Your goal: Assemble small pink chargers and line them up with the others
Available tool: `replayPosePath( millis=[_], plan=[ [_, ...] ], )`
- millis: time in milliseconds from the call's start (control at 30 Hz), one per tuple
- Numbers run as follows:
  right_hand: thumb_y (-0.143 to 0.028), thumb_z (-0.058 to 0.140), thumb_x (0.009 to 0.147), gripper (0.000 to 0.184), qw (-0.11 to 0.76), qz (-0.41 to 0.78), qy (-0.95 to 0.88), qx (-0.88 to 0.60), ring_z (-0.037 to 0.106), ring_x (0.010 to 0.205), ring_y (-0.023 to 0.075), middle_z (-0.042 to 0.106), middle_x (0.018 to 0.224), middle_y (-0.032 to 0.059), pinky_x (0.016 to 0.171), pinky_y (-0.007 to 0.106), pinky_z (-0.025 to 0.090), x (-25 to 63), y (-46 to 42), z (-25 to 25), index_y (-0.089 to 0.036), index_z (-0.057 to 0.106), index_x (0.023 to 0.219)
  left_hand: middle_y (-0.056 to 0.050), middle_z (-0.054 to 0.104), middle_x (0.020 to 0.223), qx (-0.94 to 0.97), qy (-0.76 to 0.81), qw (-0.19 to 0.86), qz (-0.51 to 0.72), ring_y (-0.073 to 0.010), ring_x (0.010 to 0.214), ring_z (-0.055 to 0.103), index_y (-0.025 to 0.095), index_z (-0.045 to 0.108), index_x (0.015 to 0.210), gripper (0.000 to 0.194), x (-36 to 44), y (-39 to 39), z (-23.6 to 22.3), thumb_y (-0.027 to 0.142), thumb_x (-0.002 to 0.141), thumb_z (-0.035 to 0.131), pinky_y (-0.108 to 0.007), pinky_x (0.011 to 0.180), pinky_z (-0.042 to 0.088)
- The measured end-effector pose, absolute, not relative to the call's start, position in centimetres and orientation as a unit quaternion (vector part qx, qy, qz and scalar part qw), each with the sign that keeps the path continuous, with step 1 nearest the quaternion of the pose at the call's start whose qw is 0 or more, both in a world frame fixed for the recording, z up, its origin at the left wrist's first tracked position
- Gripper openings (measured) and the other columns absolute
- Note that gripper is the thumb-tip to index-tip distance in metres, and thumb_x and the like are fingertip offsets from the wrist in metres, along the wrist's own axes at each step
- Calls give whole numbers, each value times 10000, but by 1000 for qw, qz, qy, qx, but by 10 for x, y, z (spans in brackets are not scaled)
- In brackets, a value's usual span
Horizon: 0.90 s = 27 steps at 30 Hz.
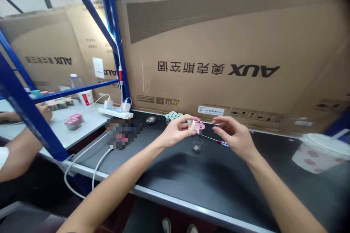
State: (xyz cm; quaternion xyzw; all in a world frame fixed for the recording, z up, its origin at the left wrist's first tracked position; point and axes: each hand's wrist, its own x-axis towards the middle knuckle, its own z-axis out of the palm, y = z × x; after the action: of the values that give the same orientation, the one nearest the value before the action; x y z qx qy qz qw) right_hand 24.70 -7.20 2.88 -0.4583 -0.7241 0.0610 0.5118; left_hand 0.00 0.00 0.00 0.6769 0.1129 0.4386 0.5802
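My left hand (175, 131) pinches a small pink plastic piece (194, 126) between fingers and thumb, above the black bench top (218, 185). My right hand (232, 135) is just to its right, fingers apart and holding nothing. Below the hands, a thin screwdriver (216, 140) with a red and blue handle lies on the bench, and a small clear cup (197, 144) stands next to its tip. Several more pink pieces (199, 123) sit just behind the held one. Several pale teal pieces (172, 115) lie further back, left of my hands.
A large AUX cardboard box (218, 54) stands along the bench's back edge. Left are a dark round object (150, 120), a pixelated patch (123, 133), and a charging power strip (115, 113). A paper cup (317, 153) stands right. A co-worker's hand (43, 111) rests at a neighbouring white table.
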Motion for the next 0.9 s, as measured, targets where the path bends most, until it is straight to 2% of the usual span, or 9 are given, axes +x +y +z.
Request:
replayPosePath(
  millis=[167,300,500,633,800,900],
  plan=[
    [-368,704,932,295,497,17,-757,-423,732,871,204,757,1151,74,695,330,625,233,-78,8,-262,699,1208,-151,599,1431,695,68,581,419,-250,1194,691,193,626,1201,501,34,-4,4,298,778,873,-425,1067,543],
    [-325,714,927,282,486,0,-768,-416,745,900,215,771,1137,53,778,358,643,237,-80,5,-274,727,1204,-152,574,1468,719,77,537,435,-275,1303,635,205,617,1214,434,31,-11,-5,261,835,822,-427,1104,531],
    [-302,694,938,267,479,-14,-778,-405,752,903,226,778,1126,58,785,373,652,235,-79,1,-270,740,1199,-142,527,1534,753,82,466,456,-303,1458,496,204,637,1245,367,25,-15,-10,230,896,746,-452,1172,491],
    [-308,674,947,252,477,-13,-779,-407,753,924,234,773,1134,62,801,378,656,237,-76,-3,-275,736,1188,-138,532,1533,756,99,462,453,-301,1440,521,198,641,1281,394,26,-15,-12,243,902,743,-461,1221,440],
    [-311,666,946,218,463,-4,-781,-418,744,877,215,756,1052,57,817,371,651,238,-73,-5,-264,708,1154,-126,646,1373,749,111,464,460,-264,1231,683,181,652,1268,422,26,-11,-16,276,876,777,-437,1136,524],
    [-294,661,939,196,445,-12,-793,-416,734,904,218,742,1041,57,849,375,637,239,-72,-6,-257,684,1130,-116,664,1328,745,114,479,451,-248,1169,710,177,667,1231,390,26,-10,-17,290,874,777,-409,1093,553]
  ],
)
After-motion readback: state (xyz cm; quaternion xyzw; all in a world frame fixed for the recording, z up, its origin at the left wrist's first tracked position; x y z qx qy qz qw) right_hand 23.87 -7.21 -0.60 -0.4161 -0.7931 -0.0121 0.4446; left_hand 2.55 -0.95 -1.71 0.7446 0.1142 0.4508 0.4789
